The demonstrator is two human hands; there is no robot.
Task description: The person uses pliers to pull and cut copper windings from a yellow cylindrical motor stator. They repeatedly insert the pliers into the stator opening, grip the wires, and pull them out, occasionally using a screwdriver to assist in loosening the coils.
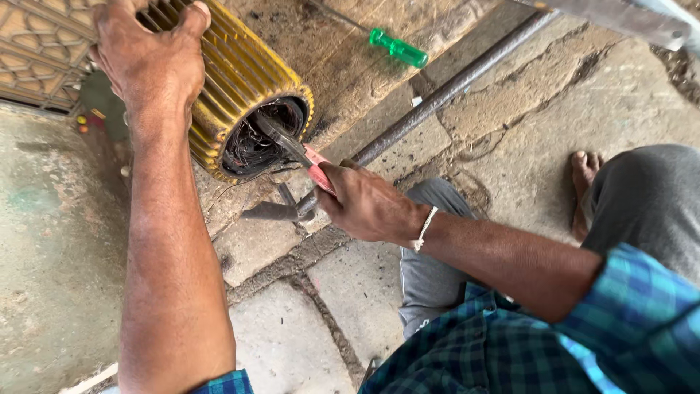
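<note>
The yellow motor housing [240,80], lying on the stone floor [292,343], is gripped on top by the left hand [149,62]. Red-handled pliers [302,157], clenched in the right hand [368,204], are pushed into its windings [255,142].

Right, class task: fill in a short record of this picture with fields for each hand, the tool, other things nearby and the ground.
left hand: grips top of the yellow ribbed casing
right hand: holds red-handled pliers
pliers: tip inside the casing's open end, among dark wires
nearby: green screwdriver, long metal rod
ground: cracked stone slabs
</note>
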